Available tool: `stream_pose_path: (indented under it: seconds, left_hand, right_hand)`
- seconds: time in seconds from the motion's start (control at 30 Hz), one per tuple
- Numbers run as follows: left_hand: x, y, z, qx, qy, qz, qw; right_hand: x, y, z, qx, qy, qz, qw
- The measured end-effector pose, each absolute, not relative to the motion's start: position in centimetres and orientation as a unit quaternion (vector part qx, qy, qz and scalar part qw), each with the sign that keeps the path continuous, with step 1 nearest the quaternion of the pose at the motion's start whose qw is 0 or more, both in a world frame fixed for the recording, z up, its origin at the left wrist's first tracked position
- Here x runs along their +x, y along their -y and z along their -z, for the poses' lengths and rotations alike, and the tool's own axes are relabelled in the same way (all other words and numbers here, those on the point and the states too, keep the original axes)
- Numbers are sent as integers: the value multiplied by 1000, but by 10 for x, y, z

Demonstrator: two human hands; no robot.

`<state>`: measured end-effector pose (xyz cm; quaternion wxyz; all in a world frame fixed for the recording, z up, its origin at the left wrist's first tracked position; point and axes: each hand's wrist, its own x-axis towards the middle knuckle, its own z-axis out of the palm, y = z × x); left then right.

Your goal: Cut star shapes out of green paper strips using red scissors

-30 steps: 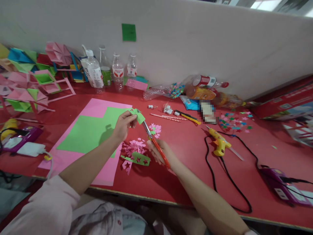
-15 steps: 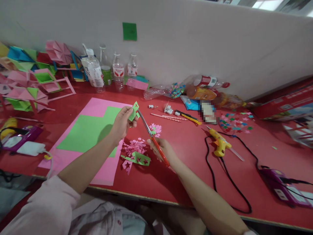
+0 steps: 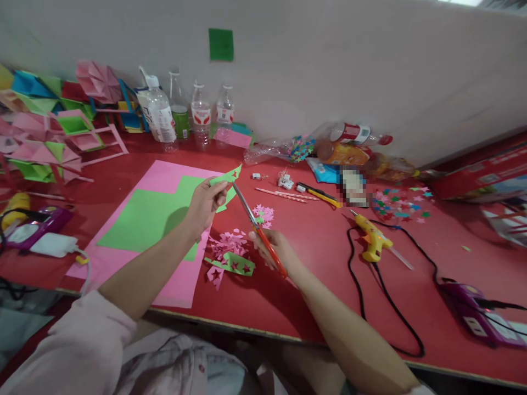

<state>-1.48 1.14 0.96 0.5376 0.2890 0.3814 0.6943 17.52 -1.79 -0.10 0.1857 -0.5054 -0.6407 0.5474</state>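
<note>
My left hand [image 3: 206, 204] is closed on a small piece of green paper [image 3: 229, 176] with a star-shaped hole near its upper tip. My right hand [image 3: 275, 249] grips a pair of scissors [image 3: 265, 241] with orange handles, whose blades point up and left to the paper's edge. The blades look nearly together; I cannot tell whether they touch the paper. Below my hands lie pink paper scraps [image 3: 227, 244] and a green strip [image 3: 239, 265] with star cut-outs. A little pile of pink and green stars [image 3: 263, 215] sits behind the scissors.
Green sheets [image 3: 140, 219] rest on a large pink sheet [image 3: 173, 293] at the left. A yellow glue gun [image 3: 374, 241] with a black cord lies right. Bottles [image 3: 201, 118] stand along the wall; paper models [image 3: 61, 131] fill the far left. Coloured stars [image 3: 401, 204] are scattered at the right.
The green paper in my left hand has turned, its tip now pointing up and right and more of it showing. The scissors stay in my right hand, nearly in place. The view has shifted slightly.
</note>
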Motion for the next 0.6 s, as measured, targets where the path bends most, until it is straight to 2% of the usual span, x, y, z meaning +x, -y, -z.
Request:
stream_pose_path:
  seconds: [0.6]
  left_hand:
    - [-11, -8, -10, 329, -404, -714, 468]
  right_hand:
    - [176, 22, -1, -487, 657, -551, 167]
